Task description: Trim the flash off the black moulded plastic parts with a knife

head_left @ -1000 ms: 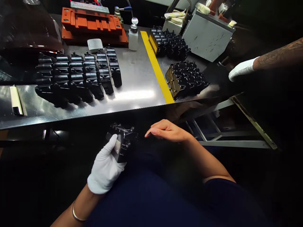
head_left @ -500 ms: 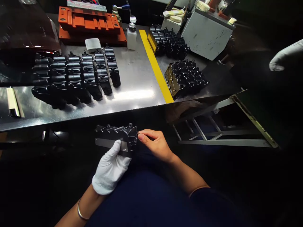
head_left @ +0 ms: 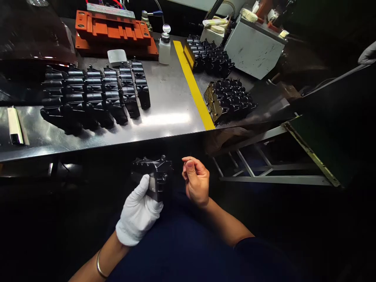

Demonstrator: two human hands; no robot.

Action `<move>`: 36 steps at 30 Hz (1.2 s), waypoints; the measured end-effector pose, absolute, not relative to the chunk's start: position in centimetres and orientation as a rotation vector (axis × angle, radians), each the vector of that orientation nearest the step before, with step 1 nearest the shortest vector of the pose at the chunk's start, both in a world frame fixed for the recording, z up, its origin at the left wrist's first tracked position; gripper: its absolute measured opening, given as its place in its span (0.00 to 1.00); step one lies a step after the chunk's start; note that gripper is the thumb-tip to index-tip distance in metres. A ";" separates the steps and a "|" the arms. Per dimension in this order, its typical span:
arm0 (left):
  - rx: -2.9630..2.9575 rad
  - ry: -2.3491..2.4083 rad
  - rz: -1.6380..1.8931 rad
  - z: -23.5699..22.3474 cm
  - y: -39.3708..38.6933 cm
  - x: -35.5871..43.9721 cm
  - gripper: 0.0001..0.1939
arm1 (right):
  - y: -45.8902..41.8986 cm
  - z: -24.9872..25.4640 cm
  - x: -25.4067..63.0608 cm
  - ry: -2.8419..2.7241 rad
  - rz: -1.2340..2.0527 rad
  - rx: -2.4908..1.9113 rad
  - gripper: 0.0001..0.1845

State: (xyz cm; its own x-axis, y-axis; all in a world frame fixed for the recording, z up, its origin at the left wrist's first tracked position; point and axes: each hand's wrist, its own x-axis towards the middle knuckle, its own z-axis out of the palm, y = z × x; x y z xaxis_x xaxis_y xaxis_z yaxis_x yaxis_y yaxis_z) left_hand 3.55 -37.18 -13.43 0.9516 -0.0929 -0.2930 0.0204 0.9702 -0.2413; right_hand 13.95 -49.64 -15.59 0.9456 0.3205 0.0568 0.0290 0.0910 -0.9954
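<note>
My left hand [head_left: 137, 213], in a white glove, grips a black moulded plastic part [head_left: 154, 176] below the front edge of the steel table [head_left: 167, 109], over my lap. My bare right hand [head_left: 196, 180] hovers just to the right of that part, apart from it, with thumb and forefinger pinched together on something very thin that I cannot make out. On the table's left side lie rows of the same black parts [head_left: 94, 92], packed side by side.
Two more clusters of black parts [head_left: 230, 98] lie right of a yellow stripe [head_left: 192, 84]. An orange fixture [head_left: 113, 29], a small white bottle [head_left: 164, 43] and a grey box [head_left: 254, 47] stand at the back. Another person's gloved hand [head_left: 367, 56] shows at far right. A metal frame [head_left: 264, 168] sits below.
My right hand came in to touch the black part's end, then drew back a little with its fingers pinched. The other person's gloved hand withdrew to the right edge.
</note>
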 end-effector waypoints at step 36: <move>0.123 1.062 0.016 -9.6 -38.2 3.9 0.17 | -51.3 -14.8 18.5 -0.944 -0.054 -1.784 0.12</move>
State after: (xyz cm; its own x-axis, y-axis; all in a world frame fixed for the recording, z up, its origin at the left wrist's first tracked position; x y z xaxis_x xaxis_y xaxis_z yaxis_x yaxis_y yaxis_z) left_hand 3.95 -38.22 -9.60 0.4878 0.0723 -0.8700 0.0467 0.9930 0.1087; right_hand 18.51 -51.35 -14.76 0.6856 0.5683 0.4550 0.6163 -0.1203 -0.7783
